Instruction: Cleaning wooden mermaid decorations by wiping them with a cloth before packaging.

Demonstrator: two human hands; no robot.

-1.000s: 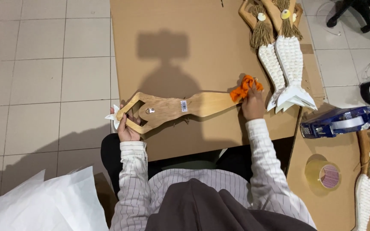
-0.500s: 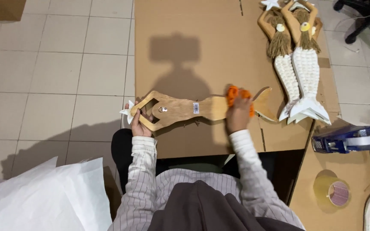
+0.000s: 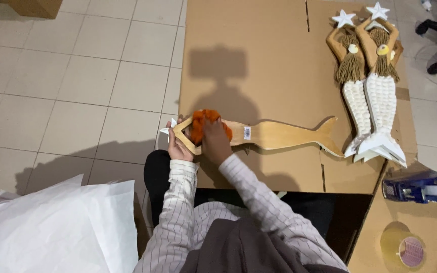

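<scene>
- A wooden mermaid cutout is laid flat on the brown cardboard sheet, its length running from 9 o'clock to 3 o'clock, with the raised-arm end at 9 o'clock and the forked tail at 3 o'clock.
- The arm end of the cutout is gripped by the left hand – fingers are wrapped around the wooden loop at the sheet's edge, beside a small white star.
- An orange cloth is pressed onto the upper part of the cutout by the right hand; the hand is closed over the cloth, with the orange fabric showing at 12 o'clock of the knuckles.
- A small white sticker is seen on the cutout's middle, just at 3 o'clock of the right hand.
- Two finished mermaid figures – white scaled tails, yarn hair, white stars held overhead – are laid side by side at 2 o'clock of the hands, their tail fins close to the bare cutout's tail.
- A blue tape dispenser is set at 4 o'clock, on a lower cardboard piece; a roll of clear tape lies at 5 o'clock of it.
- White paper sheets are piled on the tiled floor at 8 o'clock of the hands.
</scene>
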